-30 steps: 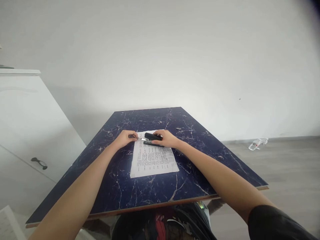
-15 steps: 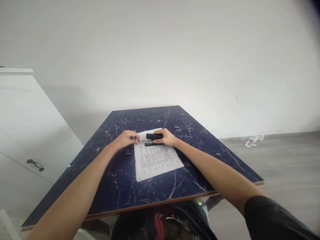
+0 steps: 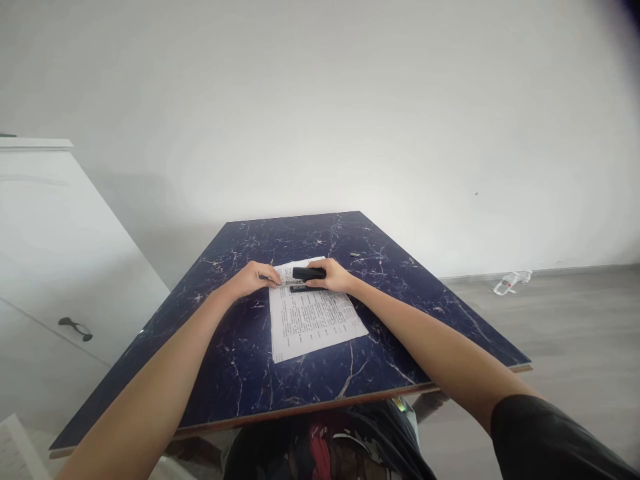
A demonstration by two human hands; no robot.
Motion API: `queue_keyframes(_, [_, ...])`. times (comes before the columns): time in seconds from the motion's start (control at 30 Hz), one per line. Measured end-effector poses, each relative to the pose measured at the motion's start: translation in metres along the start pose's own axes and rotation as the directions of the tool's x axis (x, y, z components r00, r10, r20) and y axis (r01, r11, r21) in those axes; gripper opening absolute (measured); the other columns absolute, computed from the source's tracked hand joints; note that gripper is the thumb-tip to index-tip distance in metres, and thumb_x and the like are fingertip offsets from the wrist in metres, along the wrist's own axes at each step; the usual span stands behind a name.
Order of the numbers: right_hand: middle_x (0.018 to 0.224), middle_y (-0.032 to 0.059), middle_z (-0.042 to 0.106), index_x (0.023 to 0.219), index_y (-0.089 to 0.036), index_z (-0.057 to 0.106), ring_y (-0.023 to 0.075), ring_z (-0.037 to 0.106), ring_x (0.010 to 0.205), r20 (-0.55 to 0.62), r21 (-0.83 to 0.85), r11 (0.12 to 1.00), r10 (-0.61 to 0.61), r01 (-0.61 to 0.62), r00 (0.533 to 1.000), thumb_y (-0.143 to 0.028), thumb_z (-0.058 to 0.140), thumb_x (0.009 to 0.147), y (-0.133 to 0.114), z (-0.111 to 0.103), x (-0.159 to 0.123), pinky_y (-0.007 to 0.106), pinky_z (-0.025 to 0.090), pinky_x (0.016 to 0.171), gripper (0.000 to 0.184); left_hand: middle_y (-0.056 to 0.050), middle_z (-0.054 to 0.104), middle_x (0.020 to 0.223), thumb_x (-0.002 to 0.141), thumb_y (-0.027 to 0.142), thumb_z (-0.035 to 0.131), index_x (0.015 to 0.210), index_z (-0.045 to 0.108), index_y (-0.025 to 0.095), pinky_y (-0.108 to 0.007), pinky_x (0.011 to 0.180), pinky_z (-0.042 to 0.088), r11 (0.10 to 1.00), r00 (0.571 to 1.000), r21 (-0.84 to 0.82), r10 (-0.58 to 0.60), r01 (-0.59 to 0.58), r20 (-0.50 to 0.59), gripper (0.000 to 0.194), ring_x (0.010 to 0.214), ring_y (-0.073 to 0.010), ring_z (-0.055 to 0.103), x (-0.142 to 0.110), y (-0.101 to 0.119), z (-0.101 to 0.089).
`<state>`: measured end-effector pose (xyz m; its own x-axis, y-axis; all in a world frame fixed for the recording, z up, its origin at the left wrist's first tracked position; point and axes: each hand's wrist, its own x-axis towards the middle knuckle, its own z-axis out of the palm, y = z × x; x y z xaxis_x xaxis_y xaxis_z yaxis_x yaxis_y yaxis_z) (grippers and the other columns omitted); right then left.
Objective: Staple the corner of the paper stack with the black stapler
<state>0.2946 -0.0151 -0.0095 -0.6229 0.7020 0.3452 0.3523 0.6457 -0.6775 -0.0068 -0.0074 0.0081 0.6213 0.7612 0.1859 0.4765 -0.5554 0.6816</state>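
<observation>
A black stapler (image 3: pixel 309 273) lies over printed paper sheets (image 3: pixel 320 327), its top arm lifted apart from its base. From between the two, a thin metal slide (image 3: pixel 291 283) sticks out to the left. My right hand (image 3: pixel 336 275) is closed around the stapler's right end, hiding that part. At the slide's left end, my left hand (image 3: pixel 259 277) is closed, fingertips and thumb pinched on the metal. Whether something smaller is also between those fingers, I cannot tell. The sheets lie flat in a stack, edges slightly uneven.
A small dark piece (image 3: pixel 355 254) lies on the blue marbled table (image 3: pixel 300 390), beyond the sheets. To the left stands a white cabinet (image 3: pixel 45 227) with a black handle (image 3: pixel 76 329). Clear plastic packaging (image 3: pixel 512 283) sits on the floor by the wall.
My left hand's fingertips have moved slightly right along the metal slide, nearer the stapler. My right hand keeps its grip, and the sheets have stayed in place.
</observation>
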Motion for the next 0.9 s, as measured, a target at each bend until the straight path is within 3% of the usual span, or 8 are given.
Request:
queue_keyframes(0.27, [0.079, 0.0013, 0.064, 0.088, -0.017, 0.068, 0.0135, 0.052, 0.066, -0.040, -0.015, 1.000, -0.018, 0.017, 0.999, -0.052, 0.072, 0.083, 0.000, 0.004, 0.002, 0.026, 0.035, 0.061, 0.035, -0.002, 0.077, 0.093, 0.078, 0.027, 0.074, 0.092, 0.068, 0.023, -0.036, 0.091, 0.051, 1.000, 0.998, -0.015, 0.013, -0.014, -0.059, 0.016, 0.090, -0.0200, 0.072, 0.004, 0.013, 0.011])
queue_keyframes(0.63, [0.078, 0.0027, 0.064, 0.091, -0.017, 0.071, 0.0132, 0.052, 0.063, -0.027, 0.023, 1.000, 0.018, -0.018, 0.999, -0.052, 0.074, 0.082, 0.001, 0.007, 0.005, 0.027, 0.037, 0.059, 0.036, -0.001, 0.077, 0.083, 0.075, 0.021, 0.076, 0.087, 0.070, 0.021, -0.035, 0.089, 0.046, 0.998, 0.987, 0.038, 0.062, -0.057, -0.146, 0.014, 0.083, -0.0199, 0.072, 0.014, 0.011, 0.024])
queue_keyframes(0.9, [0.075, 0.0015, 0.062, 0.091, -0.016, 0.070, 0.0120, 0.048, 0.061, -0.013, 0.048, 0.998, -0.029, 0.030, 0.999, -0.051, 0.073, 0.083, 0.000, 0.011, 0.007, 0.026, 0.035, 0.058, 0.036, 0.001, 0.076, 0.083, 0.076, 0.020, 0.074, 0.092, 0.072, 0.021, -0.031, 0.083, 0.048, 0.990, 0.978, 0.079, 0.131, -0.120, -0.159, 0.016, 0.081, -0.0186, 0.069, 0.023, 0.012, 0.035])
